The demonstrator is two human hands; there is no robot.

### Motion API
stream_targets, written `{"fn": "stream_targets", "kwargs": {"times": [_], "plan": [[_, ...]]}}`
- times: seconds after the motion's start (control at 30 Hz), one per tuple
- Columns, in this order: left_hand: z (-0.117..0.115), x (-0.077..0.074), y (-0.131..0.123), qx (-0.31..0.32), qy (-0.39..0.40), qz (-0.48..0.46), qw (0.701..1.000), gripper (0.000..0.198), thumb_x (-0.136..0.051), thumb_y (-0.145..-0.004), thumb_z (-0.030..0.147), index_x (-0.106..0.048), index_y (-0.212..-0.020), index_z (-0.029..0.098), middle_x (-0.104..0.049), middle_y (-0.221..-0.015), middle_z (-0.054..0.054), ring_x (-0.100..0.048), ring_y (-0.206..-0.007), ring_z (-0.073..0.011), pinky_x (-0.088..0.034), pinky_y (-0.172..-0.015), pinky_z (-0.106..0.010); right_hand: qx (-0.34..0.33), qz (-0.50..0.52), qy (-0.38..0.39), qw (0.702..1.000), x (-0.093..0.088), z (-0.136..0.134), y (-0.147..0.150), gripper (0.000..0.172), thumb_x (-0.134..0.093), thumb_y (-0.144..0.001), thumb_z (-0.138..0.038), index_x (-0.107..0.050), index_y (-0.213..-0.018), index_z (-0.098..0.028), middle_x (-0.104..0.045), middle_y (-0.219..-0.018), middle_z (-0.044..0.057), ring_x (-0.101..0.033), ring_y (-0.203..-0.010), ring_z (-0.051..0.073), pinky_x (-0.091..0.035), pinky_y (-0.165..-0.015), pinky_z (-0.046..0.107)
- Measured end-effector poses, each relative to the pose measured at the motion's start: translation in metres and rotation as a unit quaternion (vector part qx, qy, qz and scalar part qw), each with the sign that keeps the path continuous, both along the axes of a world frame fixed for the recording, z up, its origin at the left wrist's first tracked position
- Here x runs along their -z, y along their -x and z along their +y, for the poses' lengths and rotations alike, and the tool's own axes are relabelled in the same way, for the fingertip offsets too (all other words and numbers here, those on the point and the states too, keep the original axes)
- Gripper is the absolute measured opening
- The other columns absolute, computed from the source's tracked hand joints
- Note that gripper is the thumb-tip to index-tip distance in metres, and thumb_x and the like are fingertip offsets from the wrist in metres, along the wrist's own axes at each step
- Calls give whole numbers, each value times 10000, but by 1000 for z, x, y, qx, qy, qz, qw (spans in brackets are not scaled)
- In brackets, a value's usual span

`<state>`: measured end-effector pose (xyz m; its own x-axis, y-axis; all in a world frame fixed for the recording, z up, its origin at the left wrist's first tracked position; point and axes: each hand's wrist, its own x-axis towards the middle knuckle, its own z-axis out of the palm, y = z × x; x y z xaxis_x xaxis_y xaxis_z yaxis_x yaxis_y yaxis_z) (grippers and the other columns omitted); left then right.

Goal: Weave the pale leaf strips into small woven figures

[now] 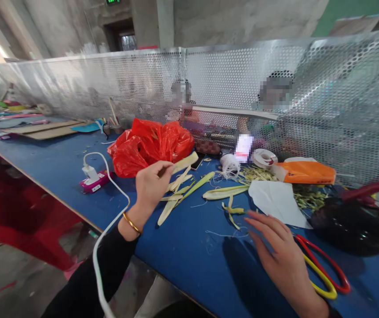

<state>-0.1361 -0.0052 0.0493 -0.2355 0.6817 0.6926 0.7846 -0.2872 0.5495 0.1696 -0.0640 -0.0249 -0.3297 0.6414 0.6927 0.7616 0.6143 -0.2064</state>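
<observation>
Leaf strip (185, 162) pinched in our left hand (151, 185), right hand (280, 254) spread, we're apparently at the picking-out step, needing a light grip next.

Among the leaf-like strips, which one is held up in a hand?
The strip pinched in the left hand, near the red bag; the other strips lie on the blue table.

On the table (182, 251), left of the bag (152, 145), lie a power strip (101, 180) and (farther out) cardboard (50, 132); in front and rightward, husk strips (197, 184); to its right, string (229, 167), then a tape roll (262, 163); behind it, a screen (136, 88).
</observation>
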Motion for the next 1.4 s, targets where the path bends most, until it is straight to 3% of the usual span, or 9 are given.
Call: {"fn": "stream_targets", "kwargs": {"times": [0.2, 0.37, 0.47, 0.6, 0.67, 1.0, 1.23, 1.33, 1.4], "plan": [[-38, 33, -62, 307, 69, 68, 947, 134, -590, -865, 204, -720, -837, 203, -750, -788, 0, -679, -706, -128, -479, -664, -204, 8, -33, -57, 998, -11, -5, 3, 378, -558, -908, -249, -531, -1269, -144, -621, -1227, 167, -558, -1141, 317, -409, -955, 471], [-47, 44, -80, 391, 93, 81, 912, 181, -568, -902, 269, -730, -881, 191, -762, -824, -22, -695, -743, -135, -486, -701, -206, -72, -77, 18, 994, -5, -5, 5, 191, -452, -943, -148, -607, -1043, -199, -716, -869, 37, -660, -861, 224, -334, -988, 477], [-32, 33, -62, 340, 142, 55, 928, 216, -551, -913, 330, -730, -944, 213, -766, -938, -19, -698, -875, -155, -495, -789, -223, -41, -19, 62, 997, 4, -2, -1, 187, -424, -953, -174, -609, -953, -199, -690, -784, 25, -642, -722, 189, -401, -905, 421], [-13, 17, -15, 27, 233, 194, 953, 266, -468, -923, 258, -703, -1050, 249, -730, -1078, -13, -657, -986, -192, -471, -844, -282, 53, 90, 187, 977, 11, 1, -11, 233, -445, -945, -352, -633, -936, -215, -675, -749, 36, -634, -729, 220, -459, -675, 329], [-8, 16, 7, -8, 260, 225, 939, 236, -498, -881, 235, -723, -951, 229, -730, -994, -42, -647, -941, -226, -464, -787, -304, 81, 137, 257, 953, 12, 3, -13, 285, -439, -932, -426, -632, -908, -217, -670, -744, 37, -631, -711, 220, -457, -639, 311], [0, 49, 33, 17, 324, 273, 906, 158, -533, -823, 225, -662, -737, 196, -677, -810, -58, -614, -825, -218, -411, -700, -292, 67, 171, 322, 929, 7, 0, 2, 343, -433, -910, -483, -541, -706, -229, -677, -778, 53, -631, -893, 253, -429, -755, 305], [-20, 25, 19, -9, 307, 199, 931, 148, -450, -875, 223, -593, -911, 218, -691, -791, -27, -641, -732, -197, -398, -630, -275, 32, 195, 309, 930, -36, 32, 44, 364, -448, -912, -424, -566, -638, -215, -710, -775, 52, -646, -749, 226, -438, -638, 297], [-35, 16, -6, 107, 260, 52, 958, 81, -498, -848, 220, -578, -840, 223, -667, -724, 24, -619, -645, -144, -427, -632, -242, 17, 219, 271, 937, -50, 63, 70, 337, -492, -886, -421, -644, -681, -201, -712, -759, 74, -650, -777, 258, -465, -701, 346], [-40, 15, -26, 200, 252, -53, 945, 75, -509, -845, 228, -574, -810, 216, -654, -702, 31, -607, -589, -126, -447, -608, -231, 11, 232, 230, 945, -59, 76, 81, 303, -554, -840, -457, -690, -873, -188, -705, -1016, 118, -614, -981, 298, -448, -850, 401]]}}
